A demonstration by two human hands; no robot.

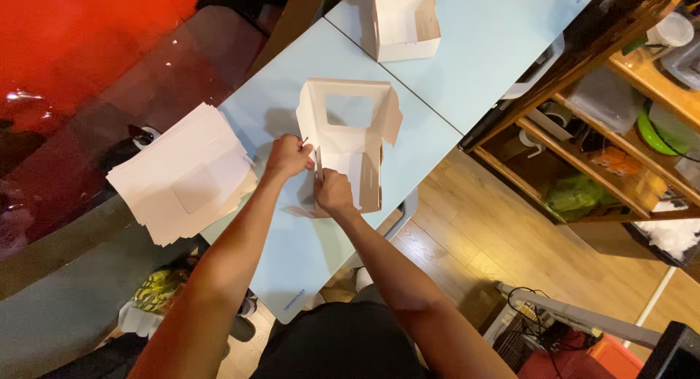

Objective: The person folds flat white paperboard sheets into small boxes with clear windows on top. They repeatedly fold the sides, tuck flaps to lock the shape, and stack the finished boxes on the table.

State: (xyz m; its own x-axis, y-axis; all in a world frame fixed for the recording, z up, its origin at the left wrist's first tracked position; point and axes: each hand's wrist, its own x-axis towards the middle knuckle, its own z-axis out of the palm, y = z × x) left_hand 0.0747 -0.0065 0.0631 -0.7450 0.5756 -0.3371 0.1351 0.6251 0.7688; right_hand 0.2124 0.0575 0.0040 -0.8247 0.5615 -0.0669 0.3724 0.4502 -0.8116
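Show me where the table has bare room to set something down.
Bare top lies between the half-folded box and the finished box, and on the far table right of it. Crowded where both hands, left hand and right hand, work beside the flat stack.

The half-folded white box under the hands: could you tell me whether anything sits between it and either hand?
Nothing visible does: the left hand and the right hand both already touch the half-folded box at its near edge.
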